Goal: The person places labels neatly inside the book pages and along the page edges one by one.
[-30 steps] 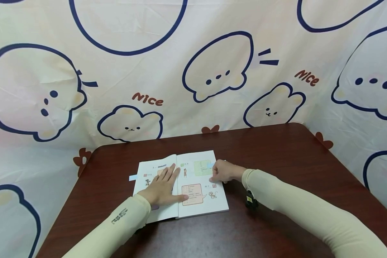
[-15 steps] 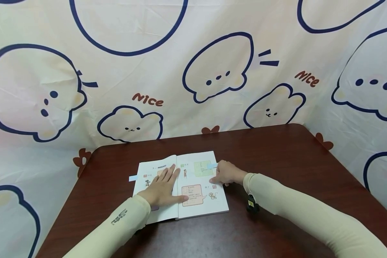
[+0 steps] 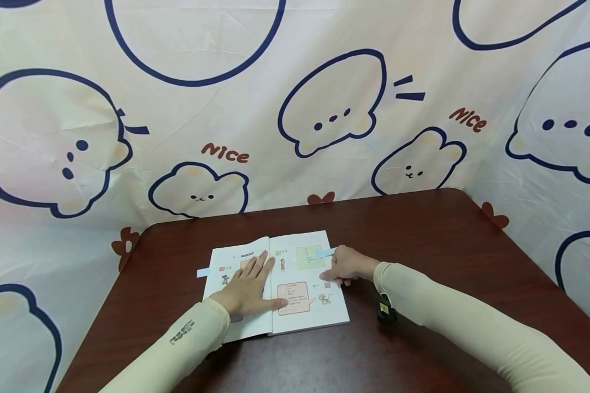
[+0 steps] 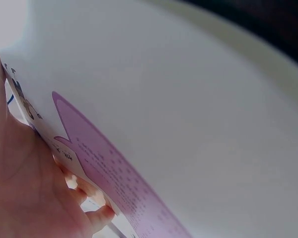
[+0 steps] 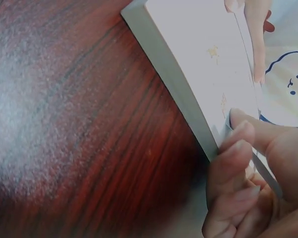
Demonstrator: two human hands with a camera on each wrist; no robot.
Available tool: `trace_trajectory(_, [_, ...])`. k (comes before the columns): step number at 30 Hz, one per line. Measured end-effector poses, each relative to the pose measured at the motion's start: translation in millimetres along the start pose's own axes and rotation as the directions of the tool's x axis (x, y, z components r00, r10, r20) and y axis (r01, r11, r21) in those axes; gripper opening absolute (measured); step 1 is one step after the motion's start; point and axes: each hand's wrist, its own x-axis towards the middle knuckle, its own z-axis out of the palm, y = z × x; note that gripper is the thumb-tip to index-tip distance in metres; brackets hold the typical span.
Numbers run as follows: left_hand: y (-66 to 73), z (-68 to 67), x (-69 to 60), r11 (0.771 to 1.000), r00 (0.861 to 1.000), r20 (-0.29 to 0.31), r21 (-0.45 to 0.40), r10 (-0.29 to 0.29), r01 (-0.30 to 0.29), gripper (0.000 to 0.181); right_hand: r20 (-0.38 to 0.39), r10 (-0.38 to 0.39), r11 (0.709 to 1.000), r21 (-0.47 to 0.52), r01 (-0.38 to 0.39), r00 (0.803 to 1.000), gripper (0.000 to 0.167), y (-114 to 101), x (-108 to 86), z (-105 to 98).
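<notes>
An open book (image 3: 302, 322) with printed pages lies on the table. My left hand (image 3: 248, 286) rests on its left page and the fold, fingers spread, thumb reaching over the right page; in the left wrist view, the palm (image 4: 30, 183) is beside a page with a purple text box. At the book's right edge my right hand (image 3: 348, 265) pinches the edge of the page. In the right wrist view, the thumb (image 5: 258, 129) is on the page's upper face, with the other fingers curled by the edge. Near this hand a light-blue sticky tab (image 3: 326, 252) juts out over the edge.
Another light-blue tab (image 3: 203, 272) sticks out from the left page. The dark brown table (image 3: 398, 224) extends around the book. A cartoon-print cloth (image 3: 265, 109) hangs behind the table and at its sides.
My right hand has shifted slightly to the right and down, and more of the light-blue tab beside it shows. My left hand stays in place on the book.
</notes>
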Motion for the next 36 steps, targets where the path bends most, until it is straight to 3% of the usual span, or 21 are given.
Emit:
trace_trajectory(6, [0.5, -0.2, -0.5, 1.000, 1.000, -0.002, 0.002, 0.003, -0.003, 0.112, 0.045, -0.015, 0.999, 0.045, 0.013, 0.999, 0.052, 1.3, -0.6, -3.1])
trace_trajectory(27, [1.3, -1.9, -2.2, 1.000, 1.000, 0.002, -0.011, 0.007, -0.007, 0.112, 0.040, -0.052, 0.999, -0.006, 0.053, 0.998, 0.049, -1.2, -6.2, -5.0])
trace_trajectory(36, [0.3, -1.2, -2.0, 1.000, 1.000, -0.001, -0.012, 0.015, -0.015, 0.112, 0.035, -0.043, 0.996, -0.072, 0.045, 0.998, 0.052, 0.2, -4.1, -4.5])
